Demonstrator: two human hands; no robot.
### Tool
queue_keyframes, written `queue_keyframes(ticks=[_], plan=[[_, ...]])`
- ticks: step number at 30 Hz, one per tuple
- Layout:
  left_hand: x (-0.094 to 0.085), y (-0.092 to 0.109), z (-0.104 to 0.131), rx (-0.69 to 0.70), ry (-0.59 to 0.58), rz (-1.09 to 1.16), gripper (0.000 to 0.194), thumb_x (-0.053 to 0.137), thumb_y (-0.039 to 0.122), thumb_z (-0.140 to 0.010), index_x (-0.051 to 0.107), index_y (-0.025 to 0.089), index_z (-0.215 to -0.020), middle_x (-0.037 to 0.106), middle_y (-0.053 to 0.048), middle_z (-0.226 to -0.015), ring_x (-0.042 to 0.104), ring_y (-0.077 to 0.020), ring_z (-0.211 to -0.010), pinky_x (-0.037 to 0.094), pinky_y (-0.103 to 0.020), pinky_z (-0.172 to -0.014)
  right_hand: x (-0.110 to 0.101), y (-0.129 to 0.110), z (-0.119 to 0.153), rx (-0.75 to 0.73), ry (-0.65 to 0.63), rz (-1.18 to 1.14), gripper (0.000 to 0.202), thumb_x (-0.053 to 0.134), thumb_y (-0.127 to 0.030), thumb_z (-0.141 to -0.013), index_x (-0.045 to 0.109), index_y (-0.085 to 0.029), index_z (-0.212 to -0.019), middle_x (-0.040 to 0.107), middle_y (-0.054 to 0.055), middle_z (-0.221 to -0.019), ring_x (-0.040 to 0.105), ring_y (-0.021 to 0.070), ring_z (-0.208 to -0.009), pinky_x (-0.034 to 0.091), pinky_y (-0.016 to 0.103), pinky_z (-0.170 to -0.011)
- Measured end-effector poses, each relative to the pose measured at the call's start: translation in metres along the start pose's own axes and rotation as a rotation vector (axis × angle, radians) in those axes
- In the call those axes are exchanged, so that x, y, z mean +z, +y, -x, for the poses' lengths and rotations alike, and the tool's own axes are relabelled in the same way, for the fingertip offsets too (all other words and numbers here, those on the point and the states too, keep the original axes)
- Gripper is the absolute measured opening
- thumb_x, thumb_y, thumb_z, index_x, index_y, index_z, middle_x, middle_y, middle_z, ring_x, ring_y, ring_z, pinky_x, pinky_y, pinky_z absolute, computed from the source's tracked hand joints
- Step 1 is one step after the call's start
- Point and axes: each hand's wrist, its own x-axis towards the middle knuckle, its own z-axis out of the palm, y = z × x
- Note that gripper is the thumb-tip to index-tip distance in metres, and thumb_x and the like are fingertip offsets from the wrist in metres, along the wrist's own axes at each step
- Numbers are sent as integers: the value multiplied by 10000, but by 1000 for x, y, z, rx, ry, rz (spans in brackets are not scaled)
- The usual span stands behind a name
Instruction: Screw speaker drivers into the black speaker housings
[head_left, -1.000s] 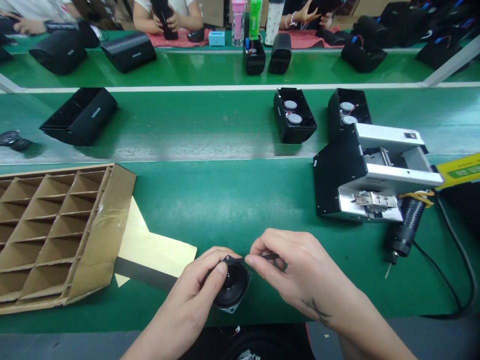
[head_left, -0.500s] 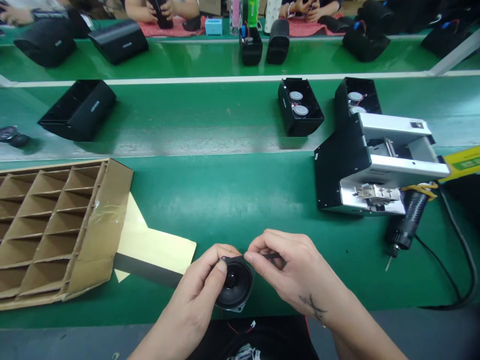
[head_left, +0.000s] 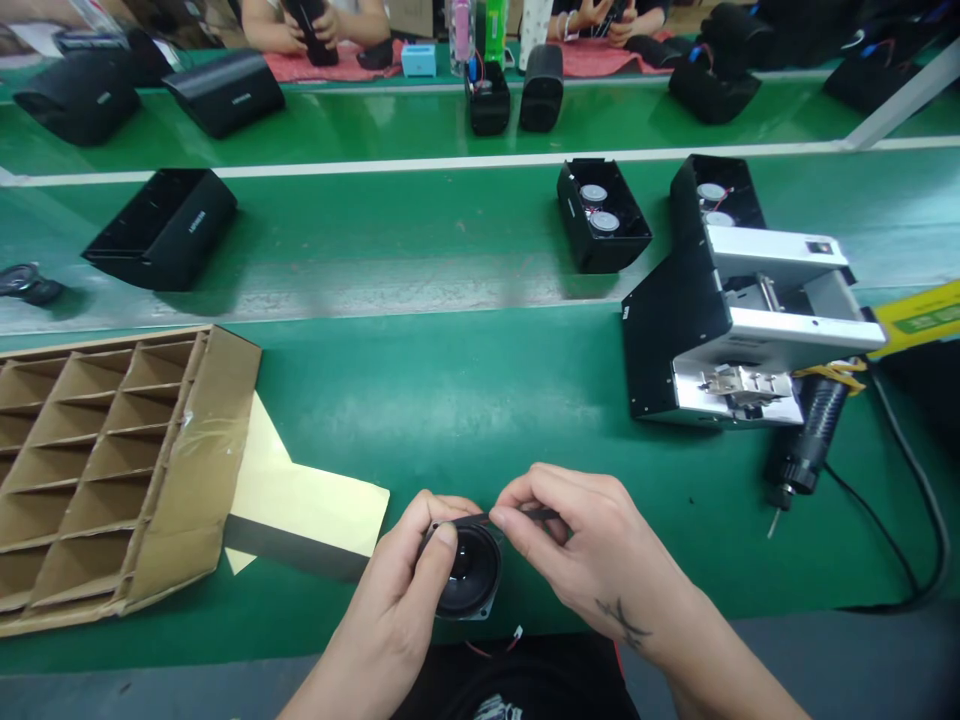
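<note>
The left hand (head_left: 405, 585) is clasping the speaker (head_left: 472, 578) while the right hand (head_left: 589, 525) is pinching the dark strip (head_left: 472, 520), ideally holding it taut.

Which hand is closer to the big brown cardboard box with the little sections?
Left. The left hand holds the round black speaker, just past the pale-yellow paper sheets beside the box; the right hand is farther off, beyond the speaker.

The round black speaker (head_left: 471, 575) is in my left hand (head_left: 409, 570). On the flat green surface (head_left: 450, 400), the brown cardboard grid box (head_left: 206, 450) is left, the boxy black-and-silver metal machine (head_left: 720, 340) right.
</note>
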Motion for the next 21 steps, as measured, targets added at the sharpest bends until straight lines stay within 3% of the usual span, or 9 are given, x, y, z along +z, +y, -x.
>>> queue_keyframes(ticks=[5, 21], plan=[[3, -2, 0, 17, 33, 39, 305, 445, 510, -1095, 626, 283, -1002, 663, -2, -1104, 583, -202, -1112, 477, -273, -879, 4, -3, 1, 12, 10, -22, 193, 635, -247, -1008, 694, -202, -830, 678, -37, -741, 526, 88, -589, 387, 245, -542], [1, -9, 1, 42, 12, 49, 318, 429, 513, -1102, 654, 290, -1080, 659, -9, -1230, 585, -184, -1186, 490, -242, -980, 4, -2, 1, 101, 33, -113, 205, 637, -238, -974, 697, -198, -782, 632, -53, -653, 466, 66, -517, 353, 217, -473]])
